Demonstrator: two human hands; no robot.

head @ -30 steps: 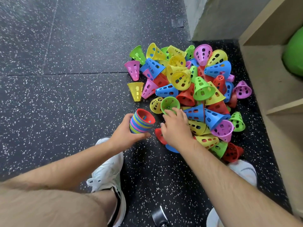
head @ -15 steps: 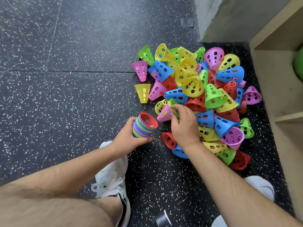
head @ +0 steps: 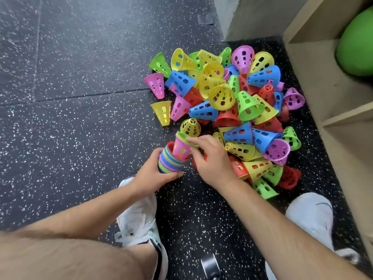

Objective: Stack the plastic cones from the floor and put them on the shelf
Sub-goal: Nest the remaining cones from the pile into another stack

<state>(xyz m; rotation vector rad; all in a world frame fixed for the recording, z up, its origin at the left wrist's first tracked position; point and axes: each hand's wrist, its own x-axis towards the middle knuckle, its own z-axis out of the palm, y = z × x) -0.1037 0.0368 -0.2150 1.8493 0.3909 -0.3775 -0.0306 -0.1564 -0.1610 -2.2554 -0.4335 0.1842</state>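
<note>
Head view: left hand [head: 153, 175] curled round the stack [head: 168, 163], its mouth tilted up and away. Right hand [head: 212, 158] pinches a pink cone [head: 180, 148] at the rim, with a green cone [head: 184, 137] nested inside. Narrow end sits in the stack's mouth, axes roughly in line. Cone lies just left of the right fingers, so the push likely goes down-left. Pile [head: 232, 102] beside; shelf [head: 323, 87] far right.

black rubber floor [head: 70, 158] flecked with white, with a straight seam [head: 80, 96] crossing it on the left; a pale wall [head: 258, 15] rises at the far end; on the right stands a light wooden shelf unit [head: 314, 77], a green ball [head: 357, 43] in its upper compartment
</note>
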